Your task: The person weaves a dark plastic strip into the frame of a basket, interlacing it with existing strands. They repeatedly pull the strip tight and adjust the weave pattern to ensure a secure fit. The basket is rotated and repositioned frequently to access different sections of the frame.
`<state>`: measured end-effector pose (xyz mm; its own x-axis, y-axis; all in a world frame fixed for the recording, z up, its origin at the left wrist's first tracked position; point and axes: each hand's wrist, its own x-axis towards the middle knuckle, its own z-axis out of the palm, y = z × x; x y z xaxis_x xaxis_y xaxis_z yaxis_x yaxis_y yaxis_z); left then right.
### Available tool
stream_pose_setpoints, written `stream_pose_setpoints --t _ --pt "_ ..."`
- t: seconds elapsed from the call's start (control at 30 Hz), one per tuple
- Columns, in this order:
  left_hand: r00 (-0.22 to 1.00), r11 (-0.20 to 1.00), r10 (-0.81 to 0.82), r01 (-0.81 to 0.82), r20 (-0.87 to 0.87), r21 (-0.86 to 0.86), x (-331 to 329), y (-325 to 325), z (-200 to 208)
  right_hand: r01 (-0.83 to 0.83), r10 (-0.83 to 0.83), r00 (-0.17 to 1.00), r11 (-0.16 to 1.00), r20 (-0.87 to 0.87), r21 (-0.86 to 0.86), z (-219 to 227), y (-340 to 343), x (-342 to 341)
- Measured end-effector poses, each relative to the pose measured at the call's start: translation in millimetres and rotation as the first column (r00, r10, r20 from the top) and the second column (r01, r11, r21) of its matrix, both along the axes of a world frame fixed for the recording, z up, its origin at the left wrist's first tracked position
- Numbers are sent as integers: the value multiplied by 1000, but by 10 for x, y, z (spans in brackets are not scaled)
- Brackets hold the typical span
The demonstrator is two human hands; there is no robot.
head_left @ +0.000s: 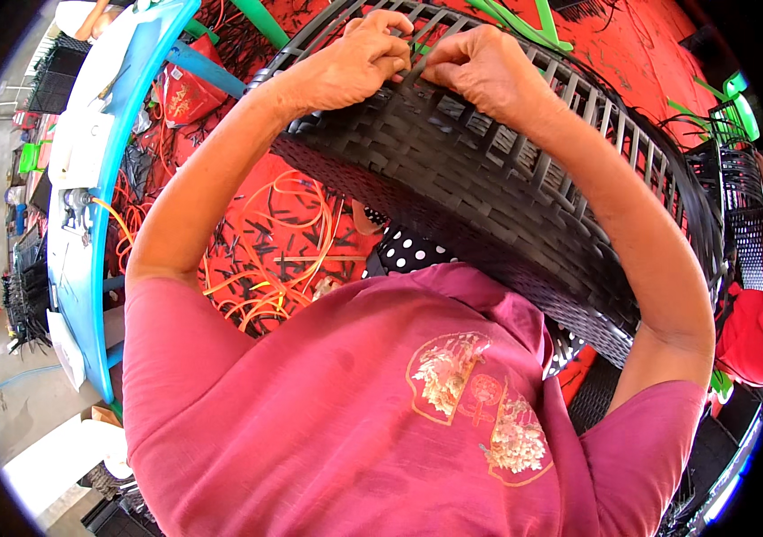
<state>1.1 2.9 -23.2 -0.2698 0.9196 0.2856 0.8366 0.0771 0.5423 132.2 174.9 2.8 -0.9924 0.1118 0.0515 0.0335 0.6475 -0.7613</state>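
Observation:
Across my lap lies a large black wicker frame (453,152), woven solid along its near side, with bare slats and gaps toward the far side. At its upper left part, my left hand (355,63) has its fingers curled over the slats, closed at the edge of the weave. Close to its right, my right hand (493,72) pinches a dark flat strip (417,67) between thumb and fingers. The strip's ends are lost among the slats and under my fingers.
A blue-edged table (122,134) with papers stands at left. Orange hose (287,286) lies coiled on the red floor (256,192), among scattered black strip scraps. A red bag (192,89) sits beside the table leg. Green chair parts (740,107) and a red cloth (747,345) are at right.

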Motion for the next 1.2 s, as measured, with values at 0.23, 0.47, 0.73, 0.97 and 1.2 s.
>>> stream_pose_setpoints --t 0.23,0.47,0.73,0.97,1.2 --pt "991 997 -69 64 116 51 -5 -73 355 32 -25 998 992 56 -125 10 -72 12" --pt "970 989 27 8 -240 145 373 -350 252 68 -30 994 925 107 -373 -119 4 -39" --pt "985 983 103 -79 -140 166 680 -764 261 127 -74 984 931 163 -342 -38 -5 17" --pt "924 986 162 -135 -345 102 203 -482 416 8 0 995 996 95 -88 37 -4 -79" --pt "964 997 43 -25 -262 71 17 -140 94 25 -16 998 985 54 -174 -84 -35 -106"
